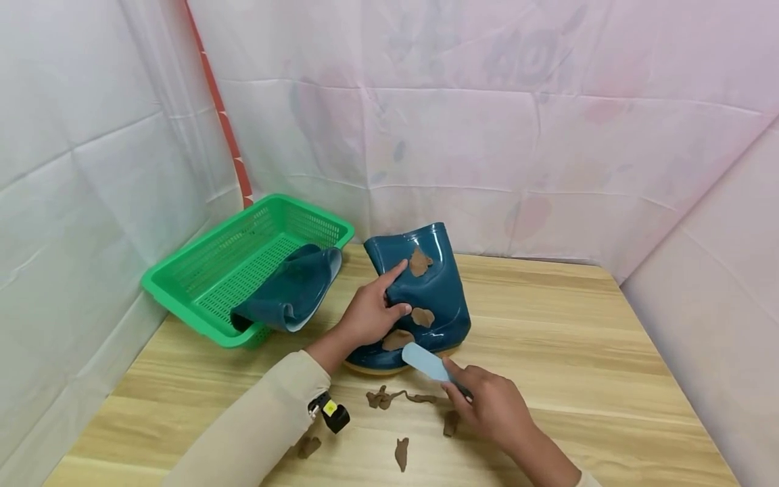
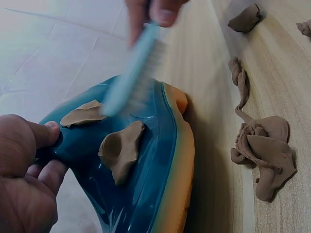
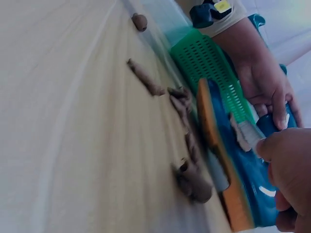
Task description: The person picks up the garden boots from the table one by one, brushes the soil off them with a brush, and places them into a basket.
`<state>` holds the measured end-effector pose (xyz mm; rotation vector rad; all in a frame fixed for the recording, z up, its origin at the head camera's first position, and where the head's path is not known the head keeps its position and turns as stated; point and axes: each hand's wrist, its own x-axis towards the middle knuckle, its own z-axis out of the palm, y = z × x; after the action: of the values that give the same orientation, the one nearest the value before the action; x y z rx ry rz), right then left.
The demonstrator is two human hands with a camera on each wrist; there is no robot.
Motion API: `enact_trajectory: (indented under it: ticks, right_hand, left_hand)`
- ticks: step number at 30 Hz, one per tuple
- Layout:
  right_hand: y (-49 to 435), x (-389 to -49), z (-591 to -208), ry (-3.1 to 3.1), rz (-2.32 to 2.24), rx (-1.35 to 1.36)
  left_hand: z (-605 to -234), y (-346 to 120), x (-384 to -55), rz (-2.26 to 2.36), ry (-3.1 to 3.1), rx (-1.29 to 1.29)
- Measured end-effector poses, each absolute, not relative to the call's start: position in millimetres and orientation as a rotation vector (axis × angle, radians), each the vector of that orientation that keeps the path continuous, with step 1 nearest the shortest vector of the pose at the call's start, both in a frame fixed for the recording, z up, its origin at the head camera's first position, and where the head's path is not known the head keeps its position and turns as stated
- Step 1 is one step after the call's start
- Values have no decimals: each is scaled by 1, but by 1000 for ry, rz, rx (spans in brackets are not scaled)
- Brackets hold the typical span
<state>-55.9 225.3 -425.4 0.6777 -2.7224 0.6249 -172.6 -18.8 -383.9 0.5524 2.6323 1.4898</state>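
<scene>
A dark blue rubber boot [image 1: 447,284] with an orange-tan sole [image 2: 181,160] stands on the wooden table. Brown clay-like patches [image 1: 420,262] stick to its shaft, ankle and foot. My left hand [image 1: 368,314] grips the boot at the ankle, with thumb and fingers pinching a fold of the rubber. A light blue brush [image 1: 426,362] with pale bristles is held by its handle in my right hand [image 1: 496,406]. In the left wrist view the brush is blurred, its head over the boot's front beside a patch [image 2: 119,151]; contact is hard to tell.
A green perforated basket [image 1: 182,308] stands at the back left, with a second blue boot [image 1: 286,287] lying across its near edge. Loose brown lumps [image 1: 402,454] and strips [image 1: 380,398] lie on the table [image 1: 578,379] in front. White cloth walls [image 1: 450,135] surround the table's back and sides.
</scene>
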Motion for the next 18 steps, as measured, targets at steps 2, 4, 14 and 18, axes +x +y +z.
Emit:
enact_trajectory:
  ticks: [2, 4, 14, 18]
  right_hand:
    - [222, -60, -424, -2665, 629, 671]
    - [217, -64, -424, -2667, 608, 650]
    - [211, -61, -430, -2900, 572, 609]
    - [217, -57, -428, -2887, 591, 665]
  left_hand:
    - [-384, -19, -174, 1490, 2639, 555]
    - [-384, -21, -174, 1494, 2645, 548]
    - [-386, -27, -172, 1533, 2598, 519]
    - [-385, -27, -172, 1540, 2589, 521]
